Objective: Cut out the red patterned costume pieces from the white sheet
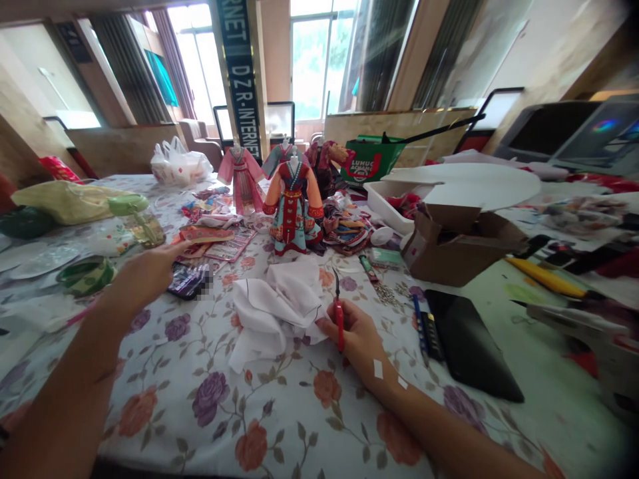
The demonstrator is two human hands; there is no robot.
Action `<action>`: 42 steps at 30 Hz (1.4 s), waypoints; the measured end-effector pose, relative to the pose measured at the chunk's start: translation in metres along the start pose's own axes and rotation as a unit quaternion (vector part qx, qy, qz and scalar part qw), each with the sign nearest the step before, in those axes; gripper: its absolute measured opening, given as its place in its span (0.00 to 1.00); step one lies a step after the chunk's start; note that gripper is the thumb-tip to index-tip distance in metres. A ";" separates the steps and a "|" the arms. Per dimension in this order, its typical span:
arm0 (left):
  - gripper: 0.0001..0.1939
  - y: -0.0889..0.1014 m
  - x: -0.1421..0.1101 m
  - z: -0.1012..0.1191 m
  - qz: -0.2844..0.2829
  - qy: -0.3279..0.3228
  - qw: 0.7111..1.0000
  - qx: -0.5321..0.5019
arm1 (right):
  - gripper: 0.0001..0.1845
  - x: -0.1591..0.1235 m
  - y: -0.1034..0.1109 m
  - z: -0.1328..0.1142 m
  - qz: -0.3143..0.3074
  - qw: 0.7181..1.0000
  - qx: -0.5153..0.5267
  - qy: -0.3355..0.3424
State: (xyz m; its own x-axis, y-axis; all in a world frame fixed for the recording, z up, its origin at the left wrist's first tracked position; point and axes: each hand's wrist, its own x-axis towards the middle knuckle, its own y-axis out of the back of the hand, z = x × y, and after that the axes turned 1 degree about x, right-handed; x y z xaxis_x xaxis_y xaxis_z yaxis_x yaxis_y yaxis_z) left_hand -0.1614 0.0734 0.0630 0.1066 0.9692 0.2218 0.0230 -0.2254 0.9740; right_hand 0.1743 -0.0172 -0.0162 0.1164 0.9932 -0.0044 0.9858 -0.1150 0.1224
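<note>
My right hand (357, 332) is closed around small red-handled scissors (339, 322), their dark curved tip pointing up and away. Its thumb and fingers lie at the right edge of a crumpled white cloth (279, 299) with thin dark lines on it. My left hand (150, 276) reaches forward over the table's left side with its index finger stretched out. That fingertip is at a pile of orange-red patterned fabric pieces (207, 234); the other fingers are partly hidden. A phone (187, 279) lies just right of the left hand.
Small dressed figures, one in a red and teal robe (292, 206), stand behind the cloth. At right are a cardboard box (464, 243), a black tablet (472, 342) and pens (420, 326). A bottle (142, 223) and green tape roll (86, 274) are at left.
</note>
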 end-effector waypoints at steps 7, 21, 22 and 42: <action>0.23 0.021 -0.005 0.015 0.213 0.062 0.973 0.062 | 0.12 0.000 0.001 0.001 -0.006 1.000 -0.006 0.003; 0.17 -0.038 -0.032 0.135 -0.017 -0.159 0.870 -0.466 | 0.13 -0.002 0.001 0.002 0.006 1.000 -0.001 0.001; 0.17 -0.038 -0.034 0.146 -0.049 -0.167 0.853 -0.492 | 0.13 -0.002 0.001 0.001 0.014 1.000 0.004 0.000; 0.10 -0.034 -0.046 0.168 -0.231 0.014 0.605 -0.762 | 0.14 -0.005 0.001 -0.005 0.055 0.996 0.069 0.024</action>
State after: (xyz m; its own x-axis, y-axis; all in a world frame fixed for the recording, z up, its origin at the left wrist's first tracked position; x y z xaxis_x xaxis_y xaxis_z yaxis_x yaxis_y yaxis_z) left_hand 0.0001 0.0197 0.0118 0.4219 0.8998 -0.1108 -0.9010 0.4026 -0.1613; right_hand 0.1742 -0.0226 -0.0109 0.2222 0.9738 0.0491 0.9750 -0.2215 -0.0178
